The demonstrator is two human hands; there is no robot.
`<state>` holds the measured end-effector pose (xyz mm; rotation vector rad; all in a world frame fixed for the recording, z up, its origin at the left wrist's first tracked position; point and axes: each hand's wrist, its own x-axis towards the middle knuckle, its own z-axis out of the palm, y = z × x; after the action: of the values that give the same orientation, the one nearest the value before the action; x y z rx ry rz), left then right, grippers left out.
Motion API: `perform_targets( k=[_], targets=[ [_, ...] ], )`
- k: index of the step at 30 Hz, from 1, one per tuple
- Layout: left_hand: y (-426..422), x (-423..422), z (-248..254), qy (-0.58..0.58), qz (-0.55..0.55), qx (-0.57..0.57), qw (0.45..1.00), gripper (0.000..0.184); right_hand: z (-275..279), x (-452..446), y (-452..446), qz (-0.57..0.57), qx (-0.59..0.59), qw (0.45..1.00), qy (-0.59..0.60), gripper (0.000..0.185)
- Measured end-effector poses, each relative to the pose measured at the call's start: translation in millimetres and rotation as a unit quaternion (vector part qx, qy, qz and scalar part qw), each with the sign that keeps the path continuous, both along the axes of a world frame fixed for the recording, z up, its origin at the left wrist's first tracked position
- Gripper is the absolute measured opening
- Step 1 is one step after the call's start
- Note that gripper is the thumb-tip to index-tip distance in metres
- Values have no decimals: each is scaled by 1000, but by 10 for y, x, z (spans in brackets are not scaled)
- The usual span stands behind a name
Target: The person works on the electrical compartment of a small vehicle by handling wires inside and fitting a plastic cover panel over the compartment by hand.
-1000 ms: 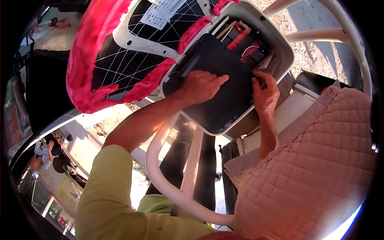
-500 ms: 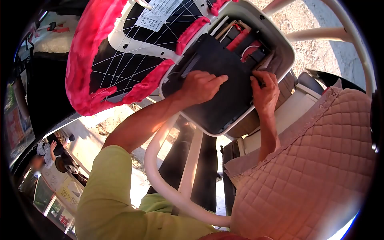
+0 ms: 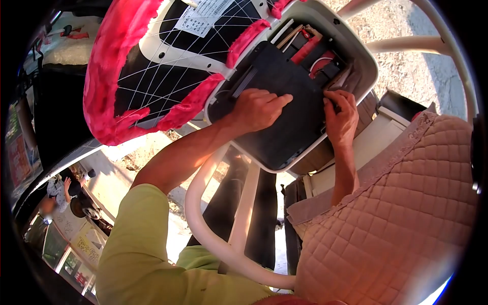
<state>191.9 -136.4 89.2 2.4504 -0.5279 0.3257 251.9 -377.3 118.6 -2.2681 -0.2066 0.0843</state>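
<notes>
A flat black panel (image 3: 277, 122) lies inside an open grey-white storage box (image 3: 373, 66) under a raised seat. My left hand (image 3: 259, 109) rests on the panel's left part, fingers curled in and one digit pointing right. What those fingers hold, if anything, is hidden. At the panel's right edge, my right hand (image 3: 341, 114) has thumb and fingers drawn together; whatever is between their tips cannot be made out. Beyond the panel, a red and black block (image 3: 307, 50) with a white wire shows in the box's uncovered end.
The raised seat lid (image 3: 178, 58) carries a pink plush cover (image 3: 114, 61), crossed white strings and a paper label. A pale tubular frame (image 3: 203, 223) curves below the box. Quilted pinkish fabric (image 3: 391, 218) spreads at lower right. Another person (image 3: 61, 193) is at far left.
Both hands stay in almost the same places on the panel. My right hand's fingers shift slightly at the panel's edge, and the whole view has drifted a little.
</notes>
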Motion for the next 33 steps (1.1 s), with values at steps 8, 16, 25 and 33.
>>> perform_targets(
  k=[8, 16, 25, 33],
  targets=[
    [-9, 14, -1, 3, 1, -1, 1000, 32, -30, -1, 66, -27, -24, 999, -29, 13],
    [-9, 16, -8, 9, 2, 5, 1000, 31, -76, -49, 118, -53, -46, 996, -55, 16],
    [-13, 22, 14, 17, 0, -4, 1000, 27, -62, -38, 57, -19, -20, 999, -42, 18],
    [-15, 27, 39, 24, -3, 10, 1000, 28, -133, -57, 105, -37, -47, 994, -89, 12]
  ],
)
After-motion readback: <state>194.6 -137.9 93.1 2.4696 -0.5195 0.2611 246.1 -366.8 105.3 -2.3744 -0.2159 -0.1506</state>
